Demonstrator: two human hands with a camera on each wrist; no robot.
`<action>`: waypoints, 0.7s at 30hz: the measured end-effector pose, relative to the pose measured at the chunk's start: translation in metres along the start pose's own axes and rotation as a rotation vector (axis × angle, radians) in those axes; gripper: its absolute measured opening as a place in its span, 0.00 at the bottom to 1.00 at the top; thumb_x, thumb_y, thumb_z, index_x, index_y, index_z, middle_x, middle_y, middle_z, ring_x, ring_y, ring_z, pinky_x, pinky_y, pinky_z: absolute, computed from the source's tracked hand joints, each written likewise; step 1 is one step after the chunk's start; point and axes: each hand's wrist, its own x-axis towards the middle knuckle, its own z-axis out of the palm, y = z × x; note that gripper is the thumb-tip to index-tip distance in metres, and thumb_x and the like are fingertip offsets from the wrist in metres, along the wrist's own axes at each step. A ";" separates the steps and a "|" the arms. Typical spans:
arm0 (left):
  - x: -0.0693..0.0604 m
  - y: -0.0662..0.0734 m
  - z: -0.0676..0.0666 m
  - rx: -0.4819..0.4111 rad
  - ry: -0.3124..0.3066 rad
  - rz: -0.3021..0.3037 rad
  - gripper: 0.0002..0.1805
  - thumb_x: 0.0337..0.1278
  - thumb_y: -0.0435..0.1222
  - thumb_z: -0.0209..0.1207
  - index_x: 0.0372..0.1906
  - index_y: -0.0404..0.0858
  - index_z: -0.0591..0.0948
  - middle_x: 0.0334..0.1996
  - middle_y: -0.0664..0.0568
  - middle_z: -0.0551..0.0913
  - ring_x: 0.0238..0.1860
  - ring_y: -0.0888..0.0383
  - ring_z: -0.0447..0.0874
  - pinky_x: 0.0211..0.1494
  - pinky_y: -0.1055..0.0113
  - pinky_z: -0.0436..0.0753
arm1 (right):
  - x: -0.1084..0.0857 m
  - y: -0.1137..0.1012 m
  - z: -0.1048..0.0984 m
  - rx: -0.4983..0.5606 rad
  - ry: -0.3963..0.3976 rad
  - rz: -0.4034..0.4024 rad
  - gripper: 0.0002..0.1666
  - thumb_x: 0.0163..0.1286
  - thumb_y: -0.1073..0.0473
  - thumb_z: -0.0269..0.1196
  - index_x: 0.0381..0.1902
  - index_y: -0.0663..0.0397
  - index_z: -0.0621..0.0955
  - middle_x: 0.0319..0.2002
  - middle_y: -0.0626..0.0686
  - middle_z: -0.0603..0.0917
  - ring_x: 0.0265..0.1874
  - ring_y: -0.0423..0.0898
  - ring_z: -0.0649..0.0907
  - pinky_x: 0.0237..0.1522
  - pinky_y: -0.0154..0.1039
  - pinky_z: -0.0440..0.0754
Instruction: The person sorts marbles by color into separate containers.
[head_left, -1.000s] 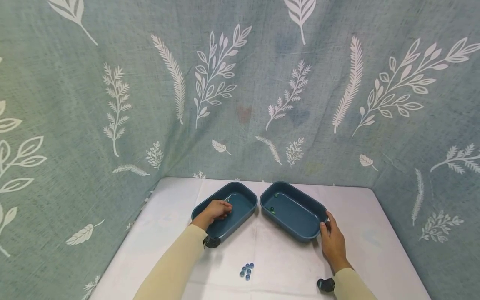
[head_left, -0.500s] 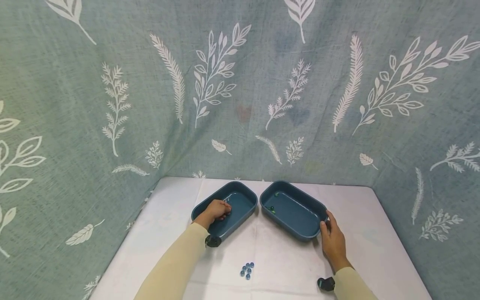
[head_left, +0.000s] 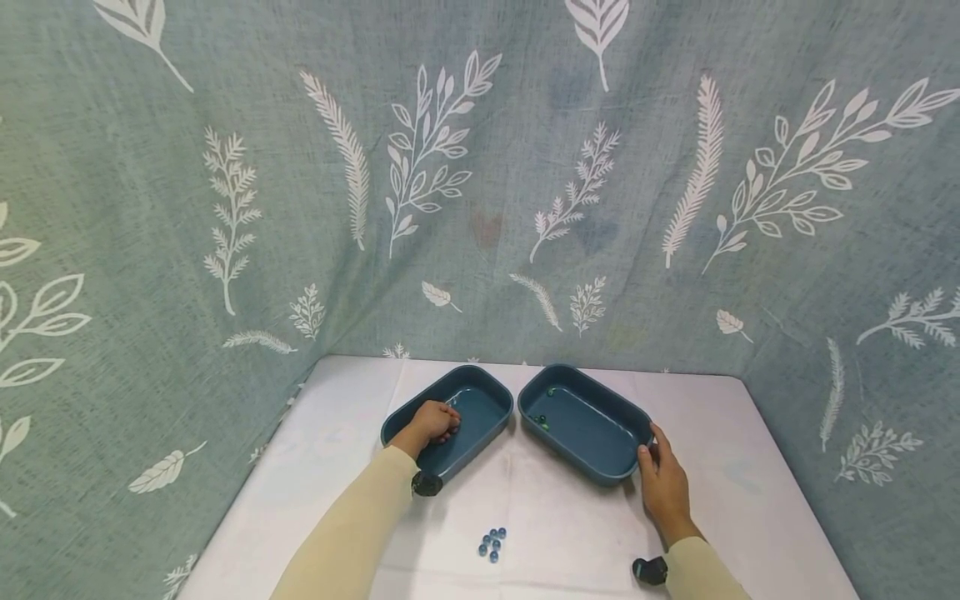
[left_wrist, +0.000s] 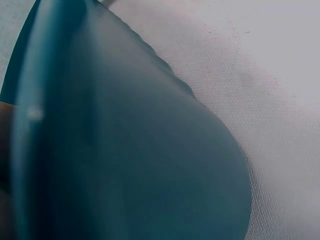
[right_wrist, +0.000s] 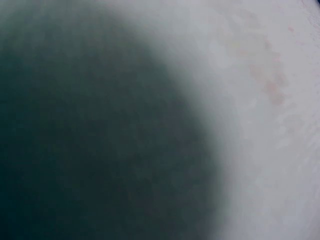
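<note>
Trays: two dark teal, rounded oblong trays with raised walls, the left tray [head_left: 487,408] and the right tray [head_left: 596,429], on the far half of the table, just beside each other at their far ends.
Long axes: the left tray runs from near left to far right, the right tray from far left to near right, so they spread apart towards the near side.
Hands: two; the left hand [head_left: 433,422] is inside the left tray, fingers curled downward, and whether they hold anything cannot be told; the right hand [head_left: 666,492] grasps the near right end of the right tray at the rim.
Marbles: six small, round, glassy blue marbles [head_left: 497,545] lie clustered on the near part of the table, between the forearms; a few green marbles [head_left: 542,419] sit at the left end of the right tray, too small to count surely.
Sleeves: two, pale yellow [head_left: 348,521].
Table cover: one white cloth [head_left: 577,533].
Backdrop: blue-green fabric [head_left: 487,308] printed with white leaves.
</note>
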 end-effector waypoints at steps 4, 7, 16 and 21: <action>0.002 -0.003 -0.001 -0.018 0.008 0.003 0.05 0.60 0.28 0.61 0.39 0.33 0.85 0.24 0.51 0.83 0.20 0.60 0.76 0.21 0.69 0.77 | 0.000 -0.001 0.000 -0.003 -0.002 0.000 0.32 0.79 0.44 0.45 0.76 0.44 0.57 0.66 0.67 0.70 0.65 0.65 0.68 0.65 0.60 0.61; -0.002 -0.002 -0.005 -0.033 0.015 0.031 0.07 0.61 0.30 0.60 0.42 0.34 0.85 0.26 0.50 0.83 0.22 0.59 0.77 0.23 0.68 0.78 | 0.000 -0.001 -0.001 0.004 0.004 -0.005 0.32 0.79 0.45 0.45 0.76 0.45 0.58 0.65 0.67 0.70 0.65 0.65 0.69 0.64 0.61 0.62; -0.033 0.014 -0.017 -0.077 0.017 0.147 0.13 0.63 0.32 0.61 0.49 0.30 0.83 0.30 0.49 0.85 0.26 0.58 0.80 0.28 0.66 0.79 | -0.001 0.000 -0.001 0.000 0.006 -0.010 0.32 0.79 0.44 0.46 0.76 0.44 0.58 0.64 0.68 0.71 0.64 0.65 0.69 0.64 0.61 0.62; -0.057 0.027 -0.015 -0.103 0.014 0.192 0.11 0.64 0.33 0.60 0.48 0.32 0.83 0.32 0.49 0.85 0.27 0.57 0.79 0.31 0.64 0.80 | 0.000 0.001 -0.001 0.003 -0.001 -0.007 0.32 0.79 0.44 0.44 0.76 0.43 0.57 0.64 0.68 0.70 0.64 0.66 0.69 0.63 0.62 0.62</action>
